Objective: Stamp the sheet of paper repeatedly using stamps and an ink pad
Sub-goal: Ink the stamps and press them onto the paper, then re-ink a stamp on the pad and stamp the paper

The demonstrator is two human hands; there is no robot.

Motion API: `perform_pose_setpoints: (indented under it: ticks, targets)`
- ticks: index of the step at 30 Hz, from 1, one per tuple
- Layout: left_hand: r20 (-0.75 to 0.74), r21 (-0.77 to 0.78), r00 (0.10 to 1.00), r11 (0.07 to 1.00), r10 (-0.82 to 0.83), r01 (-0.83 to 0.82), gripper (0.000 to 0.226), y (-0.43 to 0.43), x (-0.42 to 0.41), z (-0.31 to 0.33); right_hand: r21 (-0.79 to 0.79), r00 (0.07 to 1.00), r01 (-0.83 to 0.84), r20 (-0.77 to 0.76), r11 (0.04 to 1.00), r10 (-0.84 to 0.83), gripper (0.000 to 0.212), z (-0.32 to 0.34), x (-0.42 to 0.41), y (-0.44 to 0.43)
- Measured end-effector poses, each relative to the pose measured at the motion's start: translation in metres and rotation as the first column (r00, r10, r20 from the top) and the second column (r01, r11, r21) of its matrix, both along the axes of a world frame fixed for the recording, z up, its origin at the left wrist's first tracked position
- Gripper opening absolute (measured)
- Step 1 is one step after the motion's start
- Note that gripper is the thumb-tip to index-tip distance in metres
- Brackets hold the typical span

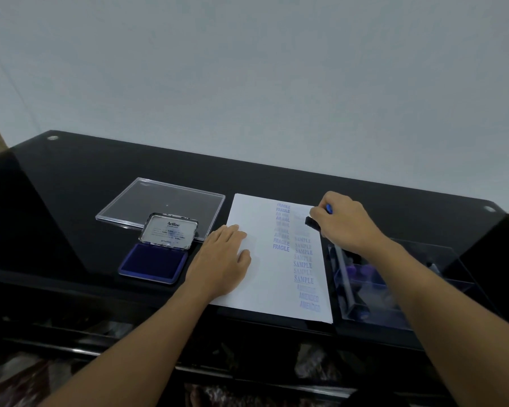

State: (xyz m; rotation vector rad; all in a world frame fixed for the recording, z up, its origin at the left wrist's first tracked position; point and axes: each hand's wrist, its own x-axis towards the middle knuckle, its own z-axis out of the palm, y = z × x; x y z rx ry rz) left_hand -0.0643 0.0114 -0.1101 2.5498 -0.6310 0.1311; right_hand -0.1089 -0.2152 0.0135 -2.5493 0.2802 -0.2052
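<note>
A white sheet of paper [265, 277] lies on the black glass table [100, 177]. Blue stamped words run down its right half: FRAGILE, AIR MAIL, SAMPLE, AMENDED. My left hand [221, 259] rests flat on the sheet's left edge. My right hand [347, 221] grips a stamp [313, 223] with a black base and a blue handle, pressing it down near the sheet's top right corner. An open ink pad [153, 262] with a dark blue pad and a raised lid sits left of the paper.
A clear plastic lid [162, 201] lies flat behind the ink pad. To the right of the paper stands a clear plastic box [364, 289] holding several more stamps, partly under my right forearm. A pale wall rises behind the table.
</note>
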Motion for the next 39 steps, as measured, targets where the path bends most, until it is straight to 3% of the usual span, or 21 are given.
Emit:
perform_pose_setpoints:
  ticks: [7, 14, 18, 29, 35, 39]
  targets:
    - [-0.042, 0.008, 0.999, 1.0, -0.001, 0.001, 0.047, -0.001, 0.0, 0.006, -0.06, 0.999, 0.041, -0.014, 0.997, -0.042, 0.013, 0.014, -0.027, -0.024]
    - [-0.21, -0.01, 0.976, 0.998, 0.056, -0.059, 0.044, -0.01, 0.008, 0.029, -0.14, 0.991, 0.13, -0.013, 0.981, -0.134, 0.013, 0.033, -0.073, -0.08]
    - [-0.123, -0.044, 0.988, 0.994, 0.091, -0.097, 0.041, -0.035, -0.002, 0.042, -0.229, 0.97, 0.232, -0.021, 0.945, -0.244, 0.014, 0.035, -0.1, -0.115]
    - [-0.171, -0.195, 0.959, 0.961, -0.228, 0.194, 0.045, -0.16, -0.074, 0.065, -0.301, 0.875, 0.375, -0.197, 0.877, -0.442, 0.017, -0.012, -0.137, -0.153]
    - [-0.173, -0.161, 0.967, 0.974, -0.189, 0.162, 0.055, -0.181, -0.095, 0.047, -0.39, 0.868, 0.368, -0.183, 0.844, -0.462, 0.008, -0.029, -0.141, -0.15]
    - [-0.157, -0.209, 0.978, 0.972, -0.138, 0.104, 0.058, -0.181, -0.097, 0.042, -0.405, 0.869, 0.374, -0.161, 0.834, -0.468, 0.02, -0.035, -0.137, -0.149]
